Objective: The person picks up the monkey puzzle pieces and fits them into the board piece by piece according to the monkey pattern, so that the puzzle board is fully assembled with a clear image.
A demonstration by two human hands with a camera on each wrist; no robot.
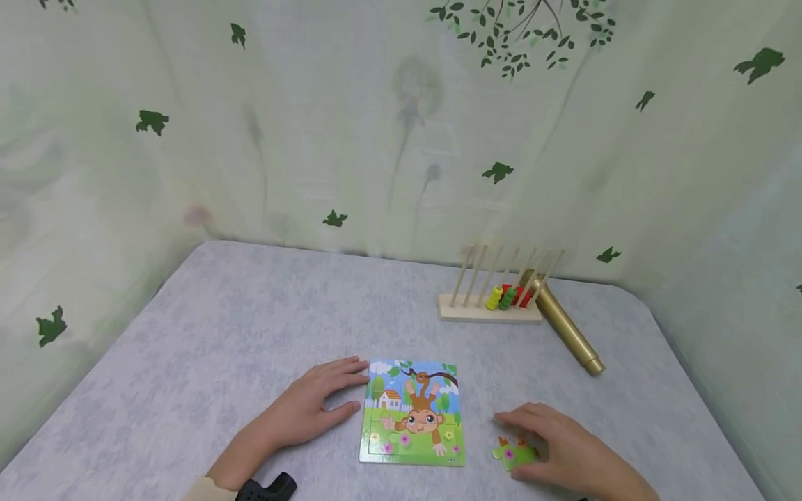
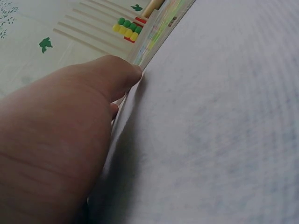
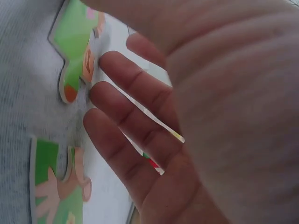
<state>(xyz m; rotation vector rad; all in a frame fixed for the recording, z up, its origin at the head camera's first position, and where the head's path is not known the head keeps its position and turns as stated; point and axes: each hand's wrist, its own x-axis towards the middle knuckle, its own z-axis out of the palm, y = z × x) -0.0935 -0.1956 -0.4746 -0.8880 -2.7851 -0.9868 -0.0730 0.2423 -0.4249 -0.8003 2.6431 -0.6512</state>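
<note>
A square jigsaw puzzle (image 1: 413, 414) of a monkey hanging upside down lies flat on the table. My left hand (image 1: 316, 403) rests on the table beside it, fingers stretched out with the tips at its left edge. In the left wrist view, the thumb (image 2: 124, 77) reaches that edge. Right of the puzzle, my right hand (image 1: 560, 445) hovers with bent fingers and thumb apart, around a green puzzle piece (image 1: 514, 456) with a pink flower. The right wrist view shows this piece (image 3: 74, 37) and another piece with a painted hand (image 3: 46, 154), near the fingertips.
A wooden rack with upright pegs (image 1: 489, 315) stands at the back right, with yellow, green and red beads on it. Next to it lies a gold-coloured tube (image 1: 567, 327). A leaf-patterned curtain (image 1: 301, 125) hangs behind the table (image 1: 250, 313).
</note>
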